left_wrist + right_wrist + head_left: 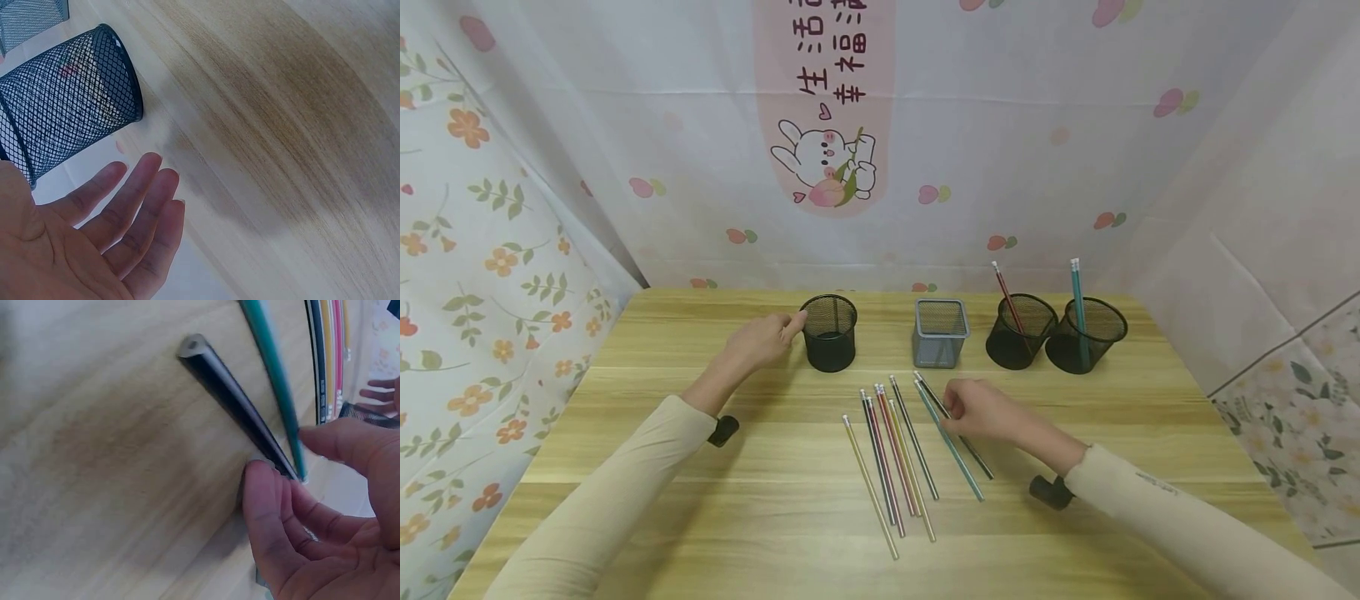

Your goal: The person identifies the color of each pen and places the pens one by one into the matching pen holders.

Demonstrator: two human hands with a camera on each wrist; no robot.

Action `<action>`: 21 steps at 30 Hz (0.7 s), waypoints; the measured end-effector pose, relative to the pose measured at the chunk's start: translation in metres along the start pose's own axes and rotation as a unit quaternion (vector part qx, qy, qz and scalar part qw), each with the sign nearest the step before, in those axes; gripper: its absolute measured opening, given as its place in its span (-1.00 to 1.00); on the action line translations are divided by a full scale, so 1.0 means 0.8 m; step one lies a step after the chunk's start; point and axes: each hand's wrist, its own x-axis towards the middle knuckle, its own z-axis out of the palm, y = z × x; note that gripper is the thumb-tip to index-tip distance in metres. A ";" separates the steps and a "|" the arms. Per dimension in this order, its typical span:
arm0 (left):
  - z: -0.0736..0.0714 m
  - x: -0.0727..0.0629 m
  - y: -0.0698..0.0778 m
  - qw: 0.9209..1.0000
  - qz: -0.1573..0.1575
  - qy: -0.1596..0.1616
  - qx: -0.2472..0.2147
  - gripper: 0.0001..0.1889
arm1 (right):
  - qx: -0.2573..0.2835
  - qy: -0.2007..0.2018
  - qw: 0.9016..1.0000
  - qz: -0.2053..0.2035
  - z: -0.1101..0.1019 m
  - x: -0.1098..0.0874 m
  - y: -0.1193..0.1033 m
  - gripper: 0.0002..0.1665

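My left hand (765, 340) is at the left side of a round black mesh pencil cup (830, 352), thumb and index finger right at its rim in the head view. In the left wrist view, the other fingers (140, 203) extend loosely below the cup. My right hand (988, 410) reaches low over the table, thumb and fingertips apart around a black pencil (234, 403). The thumb tip overlaps a teal pencil (270, 356) beside it in the right wrist view. Both pencils lie on the wood, eraser ends away from me.
Several more pencils (891, 467) lie side by side left of the right hand. Behind them stands a square grey mesh cup (936, 350). Farther right are two round black cups, one with a red pencil (1009, 298), the other with teal pencils (1078, 296). Patterned cloth (970, 150) hangs behind the table.
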 end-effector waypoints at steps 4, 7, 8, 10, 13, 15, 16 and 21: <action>0.000 0.000 -0.001 1.000 -0.002 -0.002 0.000 -0.21 | -0.005 -0.005 1.000 0.022 -0.001 0.002 -0.004 -0.81; 0.001 0.000 -0.002 1.000 -0.001 -0.003 -0.001 -0.21 | -0.006 -0.007 1.000 0.028 0.000 0.005 -0.002 -0.82; 0.001 0.000 -0.002 1.000 -0.001 -0.003 -0.001 -0.21 | -0.008 -0.006 1.000 0.027 0.000 0.006 -0.001 -0.81; 0.001 0.000 -0.002 1.000 0.000 -0.003 0.000 -0.21 | -0.009 -0.004 0.999 0.030 0.001 0.008 0.001 -0.81; 0.000 0.000 -0.001 1.000 -0.001 -0.002 0.001 -0.21 | -0.012 0.000 0.999 0.040 0.002 0.011 0.001 -0.80; 0.001 0.000 -0.001 1.000 -0.002 0.000 0.002 -0.22 | -0.010 -0.001 0.999 0.049 0.002 0.013 0.000 -0.79; 0.001 0.000 -0.001 1.000 -0.003 0.000 0.001 -0.23 | -0.009 -0.003 0.999 0.052 0.002 0.013 0.000 -0.79; 0.002 0.000 -0.003 1.000 -0.003 0.003 0.001 -0.25 | 0.004 -0.016 0.998 0.058 -0.001 0.016 -0.002 -0.80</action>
